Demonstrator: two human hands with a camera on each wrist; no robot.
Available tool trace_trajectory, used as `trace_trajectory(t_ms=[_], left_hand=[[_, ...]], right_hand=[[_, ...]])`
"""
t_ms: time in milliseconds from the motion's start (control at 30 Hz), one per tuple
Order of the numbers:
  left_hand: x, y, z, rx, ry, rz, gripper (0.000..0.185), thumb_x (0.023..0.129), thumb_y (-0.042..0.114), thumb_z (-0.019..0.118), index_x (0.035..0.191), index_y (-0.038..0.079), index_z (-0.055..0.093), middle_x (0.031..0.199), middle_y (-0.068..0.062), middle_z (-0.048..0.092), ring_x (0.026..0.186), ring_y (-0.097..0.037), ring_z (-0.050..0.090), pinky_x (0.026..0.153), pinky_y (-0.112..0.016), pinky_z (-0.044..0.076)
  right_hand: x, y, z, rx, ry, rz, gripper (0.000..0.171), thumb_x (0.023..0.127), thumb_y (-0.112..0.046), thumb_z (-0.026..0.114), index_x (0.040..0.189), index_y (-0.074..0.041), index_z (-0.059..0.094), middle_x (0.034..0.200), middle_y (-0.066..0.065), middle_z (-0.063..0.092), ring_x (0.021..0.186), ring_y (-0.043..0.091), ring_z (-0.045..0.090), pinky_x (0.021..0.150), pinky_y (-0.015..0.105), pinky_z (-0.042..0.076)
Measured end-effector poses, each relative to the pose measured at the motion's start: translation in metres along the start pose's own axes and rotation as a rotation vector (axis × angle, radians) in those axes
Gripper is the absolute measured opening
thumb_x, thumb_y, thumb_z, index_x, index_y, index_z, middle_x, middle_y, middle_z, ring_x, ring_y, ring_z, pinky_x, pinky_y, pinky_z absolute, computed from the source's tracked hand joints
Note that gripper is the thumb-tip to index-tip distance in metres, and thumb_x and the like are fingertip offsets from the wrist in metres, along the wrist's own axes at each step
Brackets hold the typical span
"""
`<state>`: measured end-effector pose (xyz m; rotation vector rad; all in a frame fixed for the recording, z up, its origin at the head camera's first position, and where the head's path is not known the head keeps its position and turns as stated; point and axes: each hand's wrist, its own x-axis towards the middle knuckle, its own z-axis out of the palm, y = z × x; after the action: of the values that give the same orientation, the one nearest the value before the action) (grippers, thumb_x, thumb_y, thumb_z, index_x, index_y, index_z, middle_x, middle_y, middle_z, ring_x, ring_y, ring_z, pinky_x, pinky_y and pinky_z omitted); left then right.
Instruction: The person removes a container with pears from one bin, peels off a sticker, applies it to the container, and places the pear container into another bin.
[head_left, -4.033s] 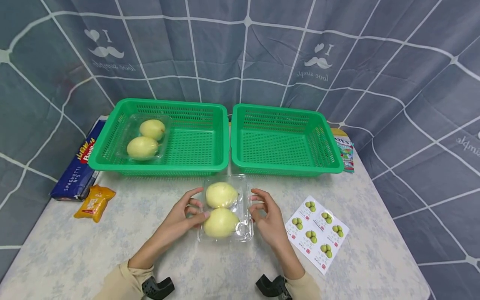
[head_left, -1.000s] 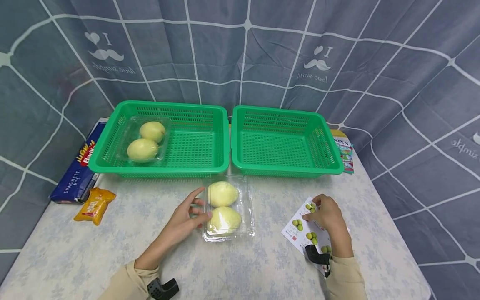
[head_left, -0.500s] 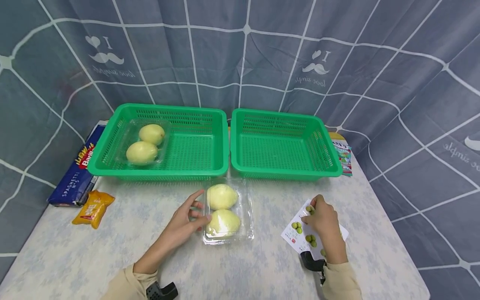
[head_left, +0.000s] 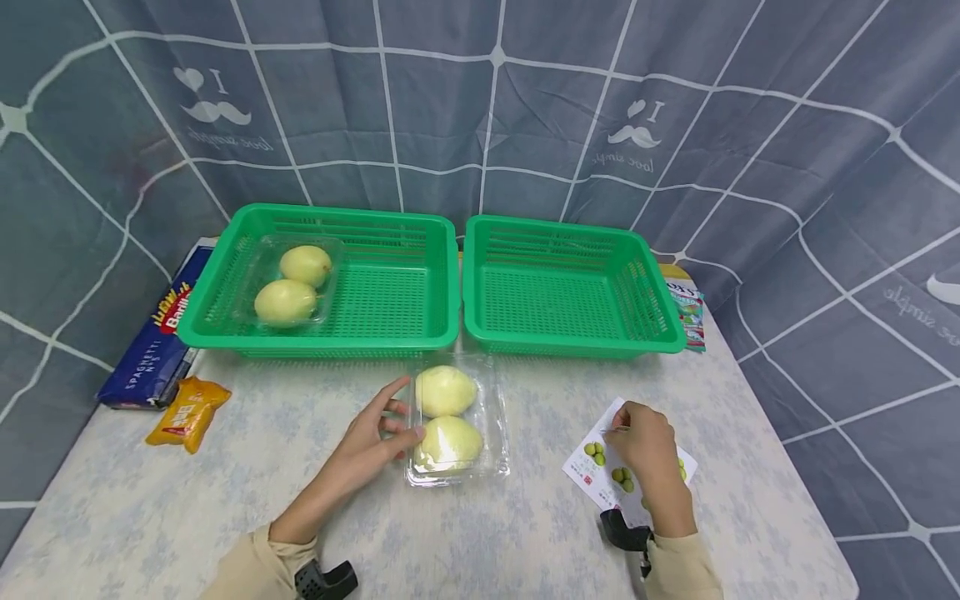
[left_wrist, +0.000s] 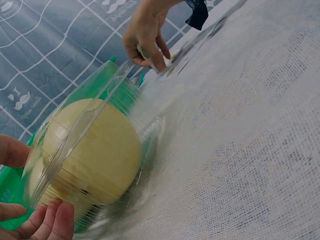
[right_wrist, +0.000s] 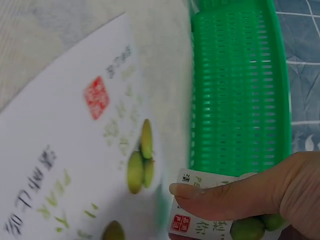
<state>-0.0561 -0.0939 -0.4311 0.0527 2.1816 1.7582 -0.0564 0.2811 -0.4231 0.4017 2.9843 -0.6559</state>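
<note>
Since half a second ago the right hand (head_left: 643,442) has curled lower over the sticker sheet (head_left: 596,467), its fingers (right_wrist: 225,195) now pinching one peeled sticker (right_wrist: 200,220), while the left hand (head_left: 371,442) stays put. There are two green baskets (head_left: 315,342) at 12 o'clock and two clear boxes, each with two pale fruits. The left fingers rest nearly straight against the near box (head_left: 457,425) on the counter (head_left: 487,533).

Bare cloth btwn clamshell (head_left: 457,425) & sticker sheet (head_left: 600,467); green baskets (head_left: 450,333) block behind.
</note>
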Motion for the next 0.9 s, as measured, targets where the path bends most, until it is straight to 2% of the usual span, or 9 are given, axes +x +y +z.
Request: trace_trajectory(t_ms=[167, 300, 400, 467, 600, 667, 733, 800, 900], left_hand=[[0.0, 0.0, 0.0, 0.004, -0.007, 0.007, 0.078, 0.093, 0.013, 0.071, 0.158, 0.012, 0.028, 0.128, -0.021, 0.047, 0.094, -0.019, 0.059, 0.07, -0.033, 0.058], [-0.002, 0.0, -0.001, 0.108, 0.066, 0.065, 0.081, 0.089, 0.016, 0.076, 0.157, 0.013, 0.032, 0.131, -0.019, 0.049, 0.107, -0.025, 0.06, 0.077, -0.033, 0.056], [-0.005, 0.002, 0.001, 0.233, 0.174, 0.171, 0.085, 0.083, 0.012, 0.081, 0.155, 0.015, 0.037, 0.135, -0.017, 0.05, 0.118, -0.03, 0.056, 0.086, -0.038, 0.055], [-0.008, 0.004, 0.006, 0.297, 0.239, 0.264, 0.086, 0.08, 0.007, 0.083, 0.154, 0.016, 0.04, 0.137, -0.017, 0.048, 0.122, -0.032, 0.054, 0.089, -0.044, 0.054], [-0.012, 0.012, 0.018, 0.34, 0.312, 0.473, 0.077, 0.078, 0.003, 0.083, 0.147, 0.013, 0.05, 0.131, -0.015, 0.055, 0.119, -0.031, 0.056, 0.091, -0.046, 0.052], [-0.011, 0.015, 0.024, 0.311, 0.293, 0.56, 0.065, 0.082, 0.004, 0.079, 0.142, 0.01, 0.055, 0.122, -0.012, 0.062, 0.111, -0.026, 0.061, 0.089, -0.041, 0.053], [-0.01, 0.019, 0.028, 0.262, 0.236, 0.594, 0.053, 0.089, 0.007, 0.074, 0.139, 0.008, 0.057, 0.11, -0.008, 0.067, 0.1, -0.018, 0.064, 0.084, -0.033, 0.055], [-0.009, 0.023, 0.031, 0.197, 0.166, 0.577, 0.046, 0.094, 0.009, 0.069, 0.138, 0.008, 0.058, 0.1, -0.006, 0.069, 0.09, -0.01, 0.065, 0.078, -0.027, 0.057], [-0.008, 0.026, 0.029, 0.119, 0.116, 0.491, 0.044, 0.095, 0.007, 0.068, 0.138, 0.01, 0.058, 0.093, -0.005, 0.068, 0.08, -0.003, 0.064, 0.071, -0.022, 0.056]], right_hand=[[-0.011, -0.009, -0.009, -0.006, 0.009, -0.014, 0.009, 0.084, -0.008, 0.07, 0.079, -0.006, 0.062, 0.075, 0.011, 0.063, 0.068, 0.026, 0.055, 0.059, 0.033, 0.038], [-0.022, -0.026, -0.018, 0.078, 0.007, -0.15, 0.007, 0.094, -0.014, 0.069, 0.094, -0.009, 0.074, 0.097, 0.012, 0.073, 0.086, 0.027, 0.064, 0.07, 0.04, 0.049], [-0.028, -0.042, -0.02, 0.226, -0.014, -0.292, 0.013, 0.097, -0.013, 0.067, 0.102, -0.012, 0.078, 0.1, 0.007, 0.073, 0.09, 0.02, 0.064, 0.073, 0.035, 0.053], [-0.03, -0.053, -0.018, 0.349, -0.049, -0.369, 0.014, 0.096, -0.011, 0.066, 0.102, -0.012, 0.079, 0.095, 0.004, 0.072, 0.084, 0.013, 0.063, 0.068, 0.03, 0.055], [-0.031, -0.077, -0.01, 0.559, -0.174, -0.413, 0.015, 0.095, -0.012, 0.069, 0.107, -0.01, 0.077, 0.089, 0.008, 0.069, 0.067, 0.004, 0.058, 0.056, 0.028, 0.055], [-0.031, -0.091, -0.003, 0.638, -0.233, -0.407, 0.018, 0.094, -0.012, 0.071, 0.11, -0.007, 0.076, 0.09, 0.013, 0.069, 0.063, 0.004, 0.058, 0.054, 0.029, 0.055], [-0.032, -0.106, 0.003, 0.694, -0.269, -0.402, 0.022, 0.091, -0.012, 0.074, 0.111, -0.004, 0.074, 0.09, 0.016, 0.069, 0.065, 0.003, 0.06, 0.055, 0.028, 0.055], [-0.033, -0.119, 0.009, 0.732, -0.287, -0.408, 0.023, 0.089, -0.011, 0.076, 0.11, 0.0, 0.073, 0.091, 0.019, 0.069, 0.068, 0.004, 0.062, 0.057, 0.028, 0.056], [-0.033, -0.136, 0.015, 0.742, -0.295, -0.427, 0.024, 0.088, -0.009, 0.076, 0.11, 0.001, 0.072, 0.092, 0.019, 0.071, 0.07, 0.006, 0.065, 0.06, 0.031, 0.059]])
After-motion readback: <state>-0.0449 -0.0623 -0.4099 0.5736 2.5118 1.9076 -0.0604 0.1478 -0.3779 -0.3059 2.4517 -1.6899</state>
